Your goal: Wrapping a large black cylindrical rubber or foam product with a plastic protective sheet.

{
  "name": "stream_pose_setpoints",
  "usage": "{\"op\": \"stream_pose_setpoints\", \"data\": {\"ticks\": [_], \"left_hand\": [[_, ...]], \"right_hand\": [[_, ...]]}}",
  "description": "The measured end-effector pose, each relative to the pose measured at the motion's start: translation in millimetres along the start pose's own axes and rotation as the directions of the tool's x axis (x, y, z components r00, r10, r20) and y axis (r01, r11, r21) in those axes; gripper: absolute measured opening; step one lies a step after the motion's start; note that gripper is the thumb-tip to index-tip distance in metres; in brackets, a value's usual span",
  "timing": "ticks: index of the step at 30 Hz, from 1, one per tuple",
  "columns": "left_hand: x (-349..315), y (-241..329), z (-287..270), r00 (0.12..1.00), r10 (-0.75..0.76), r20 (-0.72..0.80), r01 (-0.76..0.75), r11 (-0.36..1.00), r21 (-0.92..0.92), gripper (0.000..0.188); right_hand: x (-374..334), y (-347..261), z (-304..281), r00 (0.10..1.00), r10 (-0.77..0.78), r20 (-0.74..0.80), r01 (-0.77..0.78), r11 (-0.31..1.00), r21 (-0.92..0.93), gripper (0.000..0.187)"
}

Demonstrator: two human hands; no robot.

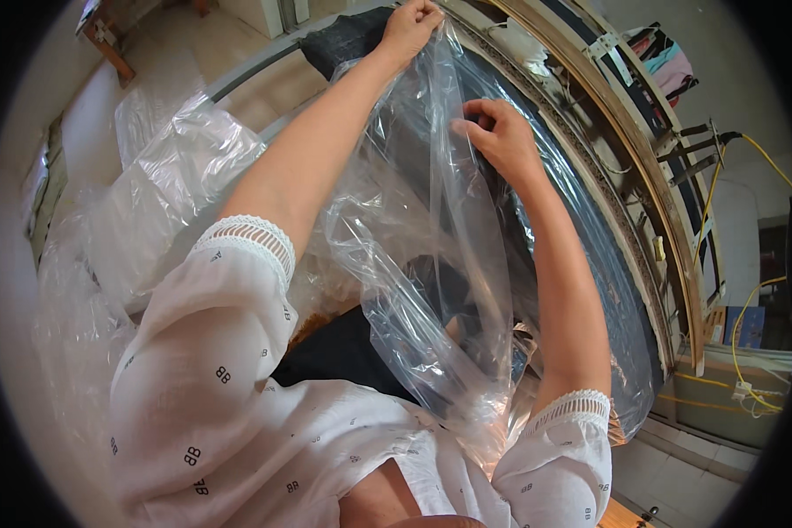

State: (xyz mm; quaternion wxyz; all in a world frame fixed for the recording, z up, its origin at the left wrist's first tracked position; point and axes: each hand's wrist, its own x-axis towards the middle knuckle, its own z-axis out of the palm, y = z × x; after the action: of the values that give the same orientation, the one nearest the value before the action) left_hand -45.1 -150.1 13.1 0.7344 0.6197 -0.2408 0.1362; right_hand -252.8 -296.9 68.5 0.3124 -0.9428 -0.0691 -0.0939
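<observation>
A large sheet of clear plastic film (pixel 449 229) hangs in folds in front of me, over dark material. At the far end my left hand (pixel 411 33) is stretched out, its fingers pinched on the film's upper edge. Lower and to the right, my right hand (pixel 499 141) is beside the hanging film. Its thumb and forefinger stand apart with a gap between them, and nothing shows in its grasp. The other fingers are partly curled. Dark fabric (pixel 348 37) lies just left of my left hand.
More crumpled clear plastic (pixel 185 167) spreads at the left. A long wooden rail (pixel 651 167) runs along the right, with metal brackets (pixel 700 154) and a yellow cable (pixel 708 194) beyond it. Pink and blue cloth (pixel 673 70) is at the far right. A wooden leg (pixel 106 44) stands far left.
</observation>
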Motion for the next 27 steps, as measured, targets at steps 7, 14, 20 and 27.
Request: {"op": "stream_pose_setpoints", "data": {"ticks": [7,14,20,27], "left_hand": [[-4.0,1.5,0.6,0.999,0.031,-0.018,-0.03,0.998,0.061,0.01],[-8.0,20.5,-0.1,0.999,0.005,-0.044,0.011,0.934,0.357,0.015],[22.6,-16.1,-17.0,0.983,0.152,0.1,-0.18,0.733,0.656,0.038],[56.5,-64.4,-44.7,0.944,0.21,0.256,-0.331,0.599,0.73,0.035]], "right_hand": [[10.0,-1.4,-24.2,0.935,0.342,0.093,-0.248,0.441,0.862,0.013],[-176.6,-13.4,-88.2,0.651,0.061,0.757,-0.645,0.57,0.509,0.025],[-435.9,26.9,-105.6,0.136,0.546,0.826,-0.667,0.667,-0.331,0.042],[-744.6,137.6,-197.0,-0.002,0.848,0.53,-0.669,0.393,-0.631,0.027]]}}
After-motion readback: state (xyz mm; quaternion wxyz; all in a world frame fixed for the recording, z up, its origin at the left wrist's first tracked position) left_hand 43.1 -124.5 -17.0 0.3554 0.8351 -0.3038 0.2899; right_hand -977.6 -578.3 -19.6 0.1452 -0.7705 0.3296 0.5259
